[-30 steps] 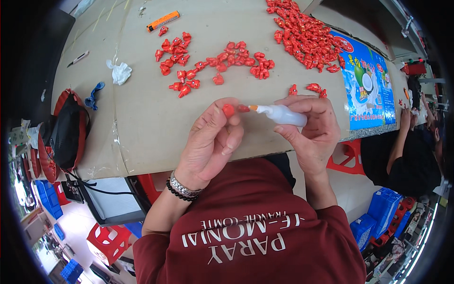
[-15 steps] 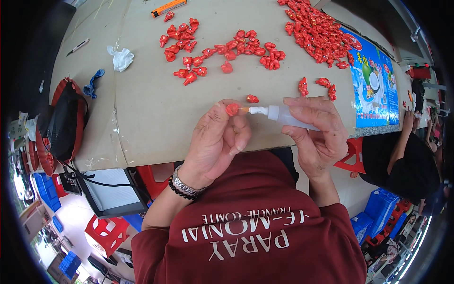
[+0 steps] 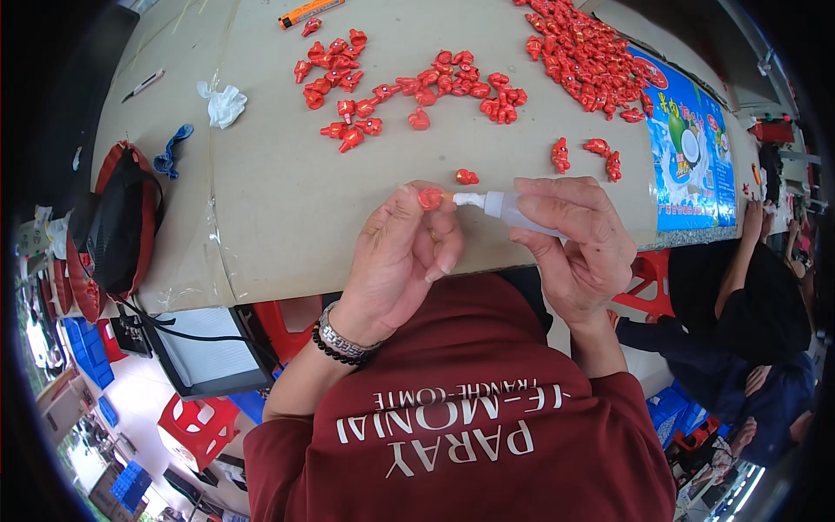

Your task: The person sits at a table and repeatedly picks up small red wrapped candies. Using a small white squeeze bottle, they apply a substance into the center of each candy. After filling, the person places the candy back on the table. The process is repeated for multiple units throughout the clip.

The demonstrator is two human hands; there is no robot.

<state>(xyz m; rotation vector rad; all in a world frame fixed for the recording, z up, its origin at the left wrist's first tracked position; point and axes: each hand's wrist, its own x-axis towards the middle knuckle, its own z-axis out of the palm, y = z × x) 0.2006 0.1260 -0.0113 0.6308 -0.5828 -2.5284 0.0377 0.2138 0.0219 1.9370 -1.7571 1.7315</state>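
Observation:
Between the thumb and fingers of my left hand (image 3: 402, 248) is a small red figurine piece (image 3: 430, 199). My right hand (image 3: 581, 239) grips a translucent white squeeze bottle (image 3: 520, 213), tilted sideways. Its white-wrapped nozzle (image 3: 470, 200) points left, and the thin orange tip meets the piece or lies right against it. Just beyond the nozzle, a loose red piece (image 3: 467, 177) lies on the table. Several more red pieces (image 3: 435, 83) are scattered farther back.
A large heap of red pieces (image 3: 583, 65) covers the far right of the table (image 3: 287, 209), beside a blue printed sheet (image 3: 687, 148). To the left lie a crumpled tissue (image 3: 224, 106), a pen (image 3: 143, 84) and a black-and-red bag (image 3: 126, 222). An orange box (image 3: 310, 12) sits at the back.
The bottle in my right hand has shifted slightly left, its tip closer into the red piece. My left hand barely moves. At the right, another person in dark clothing has come into view.

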